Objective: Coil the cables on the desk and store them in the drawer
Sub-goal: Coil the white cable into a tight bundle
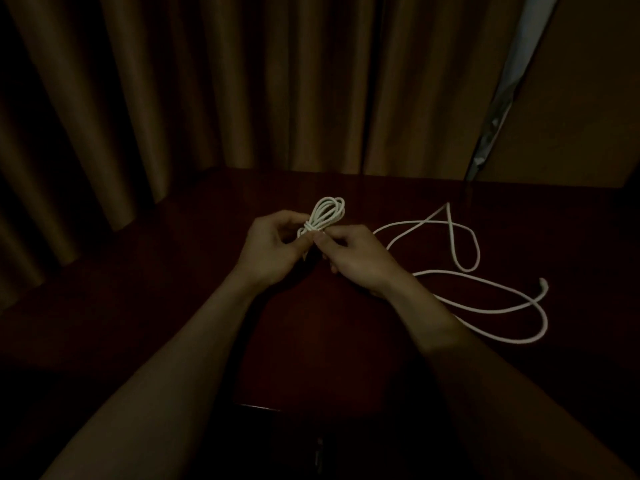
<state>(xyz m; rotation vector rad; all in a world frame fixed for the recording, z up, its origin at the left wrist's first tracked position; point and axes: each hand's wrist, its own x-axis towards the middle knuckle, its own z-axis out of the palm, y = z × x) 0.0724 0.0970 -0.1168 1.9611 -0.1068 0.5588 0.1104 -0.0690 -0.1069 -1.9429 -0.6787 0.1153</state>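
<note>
Both left hand (pixel 268 249) and right hand (pixel 356 258) pinch the coiled cable (pixel 327 211) between their fingers (pixel 320 239); the loose cable (pixel 464 237) sprawls on the surface (pixel 346 341), nearer the right hand.

No text, label, brand, number or sign can be read in this dim view.
</note>
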